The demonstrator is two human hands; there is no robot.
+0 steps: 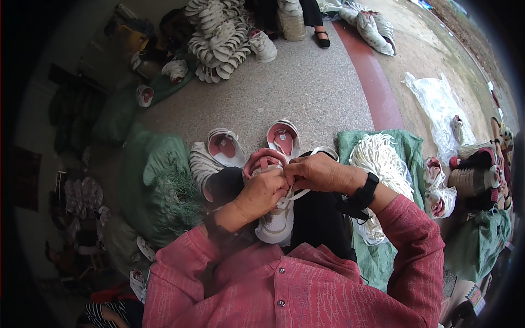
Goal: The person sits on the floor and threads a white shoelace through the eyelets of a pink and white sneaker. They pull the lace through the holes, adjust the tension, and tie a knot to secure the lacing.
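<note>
A white and beige sneaker (273,227) with a pink lining lies across my lap, its toe toward me. My left hand (257,198) is closed over the eyelet side of the sneaker, gripping it near the opening. Pinched in my right hand (320,173) is the white shoelace (299,194), close against the left fingertips; the pinch point itself is partly hidden. A loop of lace rises behind the right hand. Two more sneakers with pink insoles stand just beyond, a left one (234,157) and a right one (291,143).
To the right, a bundle of white laces (377,158) rests on green sacking (413,143). A full green sack (158,169) stands on the left. Stacked white shoe uppers (219,41) and a seated person's foot (322,39) are ahead. Clear plastic sheeting (437,104) lies at right.
</note>
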